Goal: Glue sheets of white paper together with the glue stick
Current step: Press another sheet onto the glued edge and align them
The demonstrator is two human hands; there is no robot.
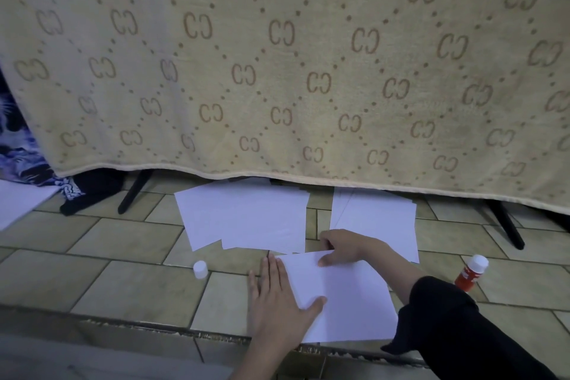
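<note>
— Where are the hands?
— The left hand [277, 296] lies flat, fingers straight, on the left edge of the near white paper sheet [342, 296] on the beige tiled floor [138, 287], thumb resting on the paper. The right hand [342, 248], in a black sleeve [456, 327], pinches that sheet's far edge, thumb on top and fingers curled behind.
— And the glue?
— The red glue stick with a white top [470, 273] stands tilted on the floor just right of the sheet, untouched. A small white cap [200, 269] sits apart on the left.
— Other paper?
— Overlapping white sheets [246, 219] lie beyond, and a white stack [376, 219] lies to their right, both below a hanging beige patterned blanket [277, 71].
</note>
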